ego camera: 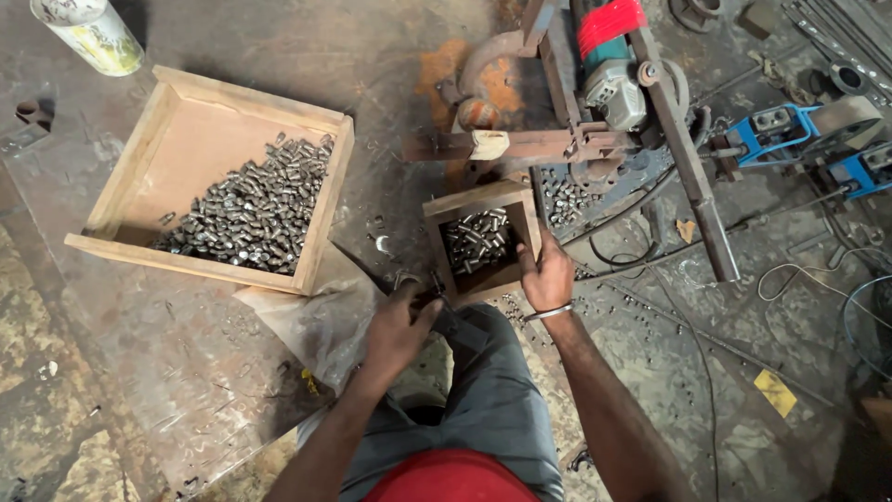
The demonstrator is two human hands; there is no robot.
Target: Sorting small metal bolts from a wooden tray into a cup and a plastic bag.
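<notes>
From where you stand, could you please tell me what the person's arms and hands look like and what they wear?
Both forearms are bare, with no sleeves in view and no gloves. The right hand has a thin silver-coloured bangle around its wrist. The left hand wears nothing visible.

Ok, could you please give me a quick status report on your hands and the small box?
Left hand closed on dark tool. Right hand gripping small wooden box, which holds metal pieces. Plastic sheet beside left hand.

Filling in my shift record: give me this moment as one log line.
left hand: on small box near corner | right hand: grips box right wall | box: holds metal pieces | big tray: untouched
</notes>
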